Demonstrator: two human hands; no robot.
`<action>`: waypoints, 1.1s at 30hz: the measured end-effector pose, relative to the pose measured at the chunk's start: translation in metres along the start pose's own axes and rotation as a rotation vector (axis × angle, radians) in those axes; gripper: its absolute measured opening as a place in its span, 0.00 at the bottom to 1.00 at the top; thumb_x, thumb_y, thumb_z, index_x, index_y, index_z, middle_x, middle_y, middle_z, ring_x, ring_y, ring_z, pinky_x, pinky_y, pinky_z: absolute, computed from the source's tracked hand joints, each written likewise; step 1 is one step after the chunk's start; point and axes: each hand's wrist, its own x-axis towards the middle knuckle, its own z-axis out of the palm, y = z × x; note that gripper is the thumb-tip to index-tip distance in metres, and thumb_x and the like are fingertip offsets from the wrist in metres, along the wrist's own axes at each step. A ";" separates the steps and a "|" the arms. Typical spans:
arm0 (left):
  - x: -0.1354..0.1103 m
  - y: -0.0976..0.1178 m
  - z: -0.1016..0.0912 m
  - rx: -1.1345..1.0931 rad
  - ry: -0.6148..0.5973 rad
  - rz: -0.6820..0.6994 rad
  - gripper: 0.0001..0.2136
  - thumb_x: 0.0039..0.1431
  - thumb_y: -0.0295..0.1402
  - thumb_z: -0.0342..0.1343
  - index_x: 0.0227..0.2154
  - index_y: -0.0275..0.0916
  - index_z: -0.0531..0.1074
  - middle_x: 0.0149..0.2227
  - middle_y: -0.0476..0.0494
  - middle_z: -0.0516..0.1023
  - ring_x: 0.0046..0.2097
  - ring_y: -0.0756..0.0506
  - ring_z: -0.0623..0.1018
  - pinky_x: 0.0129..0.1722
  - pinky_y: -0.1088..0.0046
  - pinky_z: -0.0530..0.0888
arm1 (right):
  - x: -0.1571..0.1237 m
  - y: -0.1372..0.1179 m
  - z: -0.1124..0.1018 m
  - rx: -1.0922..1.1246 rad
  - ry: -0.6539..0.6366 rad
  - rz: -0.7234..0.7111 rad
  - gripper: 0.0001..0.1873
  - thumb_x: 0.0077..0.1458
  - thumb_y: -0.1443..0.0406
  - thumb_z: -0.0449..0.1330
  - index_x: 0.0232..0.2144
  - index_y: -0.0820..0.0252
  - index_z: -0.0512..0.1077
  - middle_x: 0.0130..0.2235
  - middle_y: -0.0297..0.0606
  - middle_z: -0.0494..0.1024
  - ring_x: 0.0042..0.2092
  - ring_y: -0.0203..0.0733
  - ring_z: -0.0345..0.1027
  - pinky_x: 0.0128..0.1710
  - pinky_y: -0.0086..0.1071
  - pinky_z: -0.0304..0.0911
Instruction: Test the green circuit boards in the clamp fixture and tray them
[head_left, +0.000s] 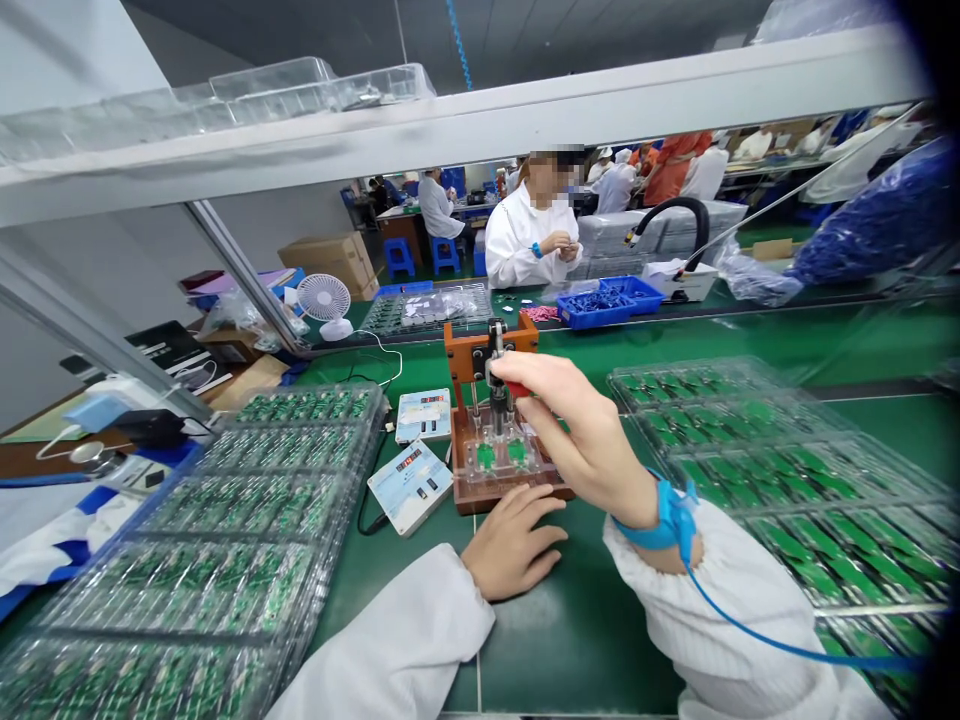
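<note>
A press fixture (459, 362) with an orange-brown upper frame stands on a brown base in the middle of the bench. My right hand (577, 425), in a blue wrist strap (660, 522), is closed on the red-tipped lever (516, 388) of its clamp. Two small green circuit boards (517, 453) sit side by side in the clear plate under the clamp. My left hand (514, 545) lies palm down on the green bench, fingers spread, its fingertips close to the front edge of the base. Whether they touch the base I cannot tell.
Clear trays of green boards stand at left (262, 500) and right (780, 480). Two white meter boxes (411, 487) with red digits lie left of the fixture. Behind are a small fan (325, 300), a blue bin (600, 310) and a co-worker (529, 235). A shelf (480, 125) crosses overhead.
</note>
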 end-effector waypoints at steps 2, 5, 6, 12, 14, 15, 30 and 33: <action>0.000 0.000 0.001 0.004 -0.007 -0.007 0.10 0.68 0.36 0.54 0.47 0.41 0.76 0.60 0.41 0.72 0.66 0.40 0.65 0.68 0.56 0.62 | -0.011 0.005 0.004 0.052 -0.020 0.032 0.24 0.69 0.71 0.50 0.61 0.45 0.67 0.60 0.33 0.75 0.65 0.44 0.65 0.66 0.47 0.65; 0.000 0.000 0.004 0.017 -0.010 -0.010 0.10 0.67 0.36 0.55 0.47 0.41 0.76 0.59 0.42 0.74 0.65 0.41 0.67 0.67 0.58 0.63 | -0.027 0.014 0.014 0.117 -0.054 0.050 0.25 0.68 0.73 0.48 0.61 0.45 0.68 0.63 0.33 0.72 0.69 0.47 0.60 0.69 0.51 0.61; 0.000 -0.001 0.006 0.020 -0.004 -0.009 0.10 0.67 0.36 0.55 0.46 0.41 0.76 0.58 0.42 0.74 0.64 0.41 0.67 0.67 0.59 0.64 | -0.031 0.016 0.018 0.135 -0.052 0.053 0.25 0.68 0.73 0.48 0.61 0.45 0.68 0.63 0.34 0.72 0.69 0.47 0.59 0.69 0.52 0.60; 0.000 -0.003 0.009 0.038 -0.029 0.012 0.11 0.67 0.37 0.54 0.46 0.41 0.77 0.57 0.40 0.75 0.63 0.41 0.69 0.66 0.59 0.64 | -0.040 0.023 0.036 0.185 0.040 0.062 0.28 0.66 0.76 0.50 0.60 0.43 0.68 0.62 0.33 0.73 0.69 0.47 0.60 0.69 0.53 0.61; 0.001 -0.004 0.008 0.045 -0.072 0.007 0.11 0.68 0.38 0.54 0.47 0.41 0.77 0.57 0.40 0.75 0.63 0.41 0.69 0.65 0.58 0.65 | -0.042 0.022 0.039 0.207 0.067 0.098 0.28 0.66 0.75 0.51 0.60 0.42 0.68 0.63 0.33 0.72 0.69 0.48 0.59 0.69 0.54 0.60; 0.002 -0.004 0.007 0.040 -0.085 0.001 0.12 0.68 0.38 0.54 0.47 0.41 0.77 0.57 0.40 0.75 0.63 0.41 0.69 0.65 0.58 0.65 | -0.043 0.022 0.039 0.219 0.074 0.112 0.28 0.66 0.75 0.52 0.61 0.42 0.68 0.64 0.33 0.71 0.69 0.48 0.58 0.69 0.54 0.60; -0.024 -0.052 -0.126 -0.281 0.076 -0.659 0.10 0.64 0.40 0.60 0.41 0.41 0.80 0.38 0.44 0.83 0.41 0.43 0.82 0.48 0.66 0.78 | -0.037 0.033 0.030 0.317 -0.010 0.080 0.26 0.67 0.71 0.52 0.61 0.39 0.69 0.63 0.32 0.73 0.69 0.49 0.59 0.67 0.53 0.64; -0.031 -0.101 -0.142 0.001 -0.151 -0.678 0.27 0.50 0.44 0.70 0.53 0.43 0.77 0.60 0.34 0.73 0.62 0.31 0.72 0.62 0.48 0.68 | -0.037 0.033 0.030 0.311 -0.012 0.069 0.27 0.67 0.71 0.52 0.61 0.38 0.68 0.63 0.31 0.73 0.69 0.47 0.59 0.66 0.51 0.65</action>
